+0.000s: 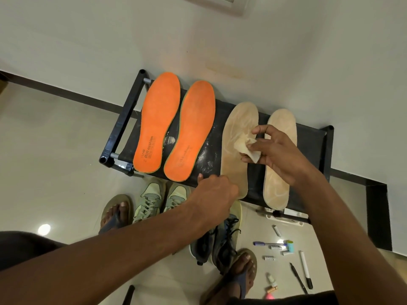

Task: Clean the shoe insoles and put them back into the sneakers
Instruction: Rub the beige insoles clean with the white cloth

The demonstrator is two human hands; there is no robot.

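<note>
Two orange insoles and two beige insoles lie side by side on a low black shoe rack. My right hand pinches a crumpled pale cloth against the left beige insole. My left hand holds that insole's near heel end at the rack's front edge, fingers curled. A pair of pale green sneakers and a pair of dark sneakers stand on the floor below the rack.
My sandalled feet stand on the tiled floor beside the sneakers. Several pens, markers and small tubes lie scattered on the floor at lower right. The rack stands against a pale wall. White powdery smears mark the rack's black top.
</note>
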